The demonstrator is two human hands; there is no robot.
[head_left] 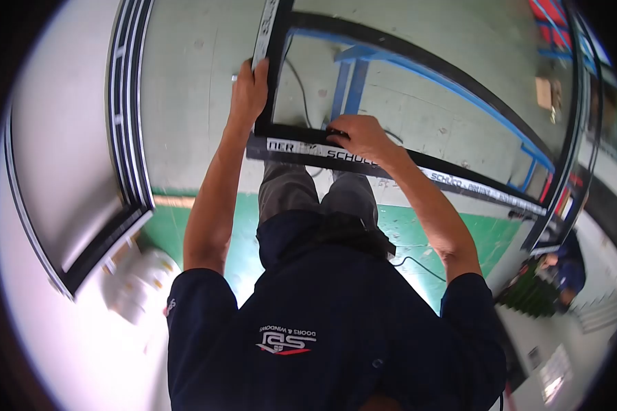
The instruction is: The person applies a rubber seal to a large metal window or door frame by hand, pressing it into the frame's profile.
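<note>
A black window frame (418,171) lies across a blue stand in front of me, with printed white protective tape (353,156) along its near rail and left side. At the left side near the corner, my left hand (249,92) is closed round the frame's edge, thumb and fingers on the taped profile. My right hand (365,137) rests on the near rail, fingers curled together at its inner edge. Whatever small thing those fingers pinch, I cannot tell. Through the frame's opening the floor and the stand show.
Blue stand legs (349,85) rise under the frame. A dark cable (298,79) runs along the grey-green floor. Another black frame (131,103) stands at the left, near a wrapped white roll (142,281). At the far right, a person (569,267) bends beside a dark green object (530,291).
</note>
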